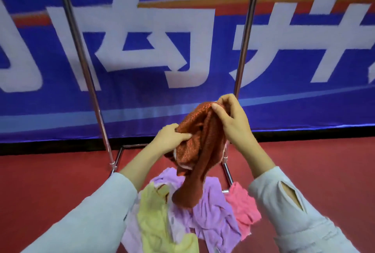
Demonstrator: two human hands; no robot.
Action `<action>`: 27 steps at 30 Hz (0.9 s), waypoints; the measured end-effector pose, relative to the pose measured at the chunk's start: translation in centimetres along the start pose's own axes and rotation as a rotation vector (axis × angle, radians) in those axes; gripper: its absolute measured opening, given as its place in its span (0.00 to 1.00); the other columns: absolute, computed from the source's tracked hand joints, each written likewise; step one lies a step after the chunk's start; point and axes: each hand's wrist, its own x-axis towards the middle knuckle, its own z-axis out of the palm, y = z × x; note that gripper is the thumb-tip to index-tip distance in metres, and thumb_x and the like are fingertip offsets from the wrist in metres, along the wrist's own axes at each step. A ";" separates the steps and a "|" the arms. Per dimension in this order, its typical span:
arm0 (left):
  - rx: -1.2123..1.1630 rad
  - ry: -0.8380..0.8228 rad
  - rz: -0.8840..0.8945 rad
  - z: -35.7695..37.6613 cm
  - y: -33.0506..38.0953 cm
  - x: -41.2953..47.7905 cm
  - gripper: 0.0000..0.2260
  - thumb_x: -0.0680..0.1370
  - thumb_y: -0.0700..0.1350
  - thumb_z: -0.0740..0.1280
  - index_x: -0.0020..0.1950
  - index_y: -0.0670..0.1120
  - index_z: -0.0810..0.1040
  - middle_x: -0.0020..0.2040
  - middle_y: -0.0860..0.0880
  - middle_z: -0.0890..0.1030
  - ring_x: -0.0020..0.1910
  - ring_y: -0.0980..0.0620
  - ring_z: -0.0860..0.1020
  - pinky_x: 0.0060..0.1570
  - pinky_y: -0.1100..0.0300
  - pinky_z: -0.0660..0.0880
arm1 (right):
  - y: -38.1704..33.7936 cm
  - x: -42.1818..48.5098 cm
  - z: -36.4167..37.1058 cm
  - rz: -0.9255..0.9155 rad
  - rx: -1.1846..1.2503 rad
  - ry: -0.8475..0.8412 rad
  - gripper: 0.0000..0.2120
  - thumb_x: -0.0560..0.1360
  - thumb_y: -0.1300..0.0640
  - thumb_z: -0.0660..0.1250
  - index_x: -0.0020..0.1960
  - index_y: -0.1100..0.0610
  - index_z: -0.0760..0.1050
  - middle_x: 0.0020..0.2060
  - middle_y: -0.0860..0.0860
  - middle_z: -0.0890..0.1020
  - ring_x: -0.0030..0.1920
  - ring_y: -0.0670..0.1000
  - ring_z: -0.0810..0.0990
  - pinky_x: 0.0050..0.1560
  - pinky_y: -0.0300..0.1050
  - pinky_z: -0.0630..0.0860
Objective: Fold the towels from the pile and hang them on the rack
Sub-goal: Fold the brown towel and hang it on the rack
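Your right grip (pixel 231 120) pinches the top edge of the rust-red towel (pixel 199 151) between thumb and curled fingers and holds it at the highest point. Your left grip (pixel 172 138) closes on a bunched fold lower down on the towel's left side. The towel hangs crumpled between them. Its tail drops toward the pile (pixel 211 210) of purple, yellow and pink towels lying on the red floor (pixel 314 161) directly below, though contact cannot be told. You look to be at the very start of a fold: the towel is lifted but not opened out, and no corners are sorted. Next, by my judgement, you need to find two neighbouring corners, one per grip, and spread the cloth flat before halving it. The rack (pixel 244 45) stands just behind, with two metal uprights showing. Its hanging bar lies above the view, so draping will call for a high lift.
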 end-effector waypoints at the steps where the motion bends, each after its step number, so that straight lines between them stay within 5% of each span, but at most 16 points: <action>1: -0.037 0.000 -0.052 -0.4 0.5 -0.6 0.12 0.73 0.51 0.71 0.47 0.42 0.78 0.45 0.45 0.82 0.43 0.48 0.79 0.47 0.55 0.74 | -1.0 0.0 -0.2 0.002 0.014 -0.003 0.09 0.79 0.55 0.65 0.42 0.49 0.68 0.34 0.41 0.72 0.37 0.40 0.71 0.46 0.40 0.68; 4: -0.403 0.026 -0.178 -1.6 2.2 -2.9 0.12 0.76 0.47 0.68 0.38 0.40 0.76 0.28 0.43 0.77 0.27 0.48 0.75 0.33 0.61 0.72 | -3.8 -0.4 -0.6 0.041 0.054 -0.021 0.08 0.79 0.55 0.65 0.42 0.49 0.68 0.35 0.41 0.73 0.37 0.39 0.72 0.45 0.38 0.69; 8: -0.863 0.148 0.005 -3.5 5.0 -4.9 0.06 0.77 0.33 0.62 0.47 0.40 0.77 0.33 0.45 0.79 0.25 0.55 0.77 0.27 0.65 0.74 | -5.7 -0.9 -0.9 0.150 0.096 -0.076 0.07 0.79 0.57 0.65 0.43 0.54 0.69 0.35 0.45 0.73 0.34 0.42 0.70 0.37 0.32 0.68; 12: -0.695 0.203 0.215 -4.9 6.1 -4.9 0.15 0.76 0.28 0.58 0.48 0.46 0.78 0.42 0.48 0.81 0.40 0.54 0.78 0.41 0.63 0.75 | -6.2 -0.7 -0.2 0.270 0.090 -0.180 0.07 0.77 0.65 0.62 0.45 0.53 0.70 0.36 0.48 0.74 0.34 0.45 0.71 0.34 0.35 0.68; 14: -0.475 0.187 0.335 -5.5 6.3 -4.3 0.17 0.76 0.29 0.56 0.48 0.48 0.78 0.46 0.48 0.82 0.45 0.54 0.78 0.47 0.63 0.74 | -6.5 0.1 0.5 0.343 0.177 -0.224 0.12 0.78 0.64 0.56 0.54 0.51 0.73 0.41 0.48 0.77 0.34 0.45 0.72 0.33 0.37 0.68; 18: -0.288 0.112 0.488 -6.9 7.0 -2.2 0.17 0.76 0.30 0.55 0.43 0.49 0.76 0.38 0.54 0.79 0.35 0.61 0.74 0.40 0.66 0.70 | -5.0 2.4 1.8 0.444 0.376 -0.410 0.23 0.80 0.61 0.58 0.72 0.44 0.64 0.43 0.53 0.76 0.26 0.43 0.69 0.27 0.35 0.69; 21: -0.279 0.132 0.547 -7.1 6.7 0.5 0.18 0.76 0.30 0.58 0.44 0.52 0.78 0.51 0.49 0.79 0.47 0.59 0.76 0.52 0.66 0.71 | -2.8 4.5 3.2 0.380 0.367 -0.444 0.12 0.79 0.66 0.62 0.62 0.61 0.71 0.39 0.53 0.72 0.28 0.45 0.69 0.30 0.37 0.69; 23: -0.387 0.200 0.454 -6.5 5.4 3.3 0.14 0.79 0.37 0.61 0.55 0.55 0.76 0.53 0.50 0.77 0.49 0.58 0.75 0.49 0.66 0.71 | -1.3 5.8 4.1 0.327 0.361 -0.349 0.05 0.78 0.69 0.62 0.51 0.62 0.71 0.38 0.54 0.72 0.31 0.47 0.73 0.34 0.39 0.73; 25: -0.576 0.197 0.175 -5.9 4.1 5.8 0.04 0.79 0.45 0.65 0.53 0.49 0.75 0.40 0.51 0.78 0.37 0.53 0.74 0.36 0.62 0.69 | 0.5 6.9 5.0 0.311 0.389 -0.270 0.10 0.75 0.72 0.63 0.45 0.58 0.69 0.36 0.53 0.72 0.34 0.49 0.75 0.40 0.44 0.74; 27: -0.607 0.196 0.064 -5.7 2.7 8.2 0.11 0.79 0.49 0.65 0.38 0.47 0.75 0.29 0.51 0.75 0.32 0.51 0.70 0.32 0.60 0.66 | 2.4 7.9 5.8 0.316 0.371 -0.242 0.12 0.72 0.73 0.64 0.42 0.56 0.69 0.35 0.52 0.73 0.38 0.51 0.75 0.46 0.48 0.73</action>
